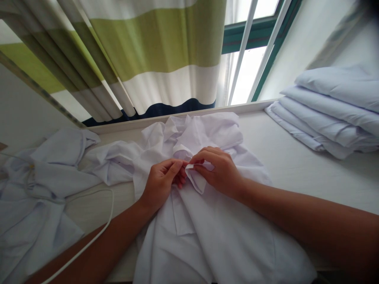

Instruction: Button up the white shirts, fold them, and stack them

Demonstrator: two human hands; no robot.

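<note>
A white garment [189, 221], which looks like a coat or shirt with a collar, lies spread and rumpled on the table in front of me. My left hand [166, 177] pinches the cloth near the collar between thumb and fingers. Close beside it, my right hand [219, 169] grips a folded edge of the same garment, and a small flap hangs below those fingers. The fingertips of both hands nearly meet. Whether a button sits between them is too small to tell. One sleeve [115, 161] stretches out to the left.
Folded white garments [334, 114] are stacked at the right. More crumpled white cloth [38, 197] lies at the left, with a white cord [111, 205] looping over it and by my left forearm. Behind the pale table [299, 169] hang striped curtains [166, 43] and a barred window [251, 51].
</note>
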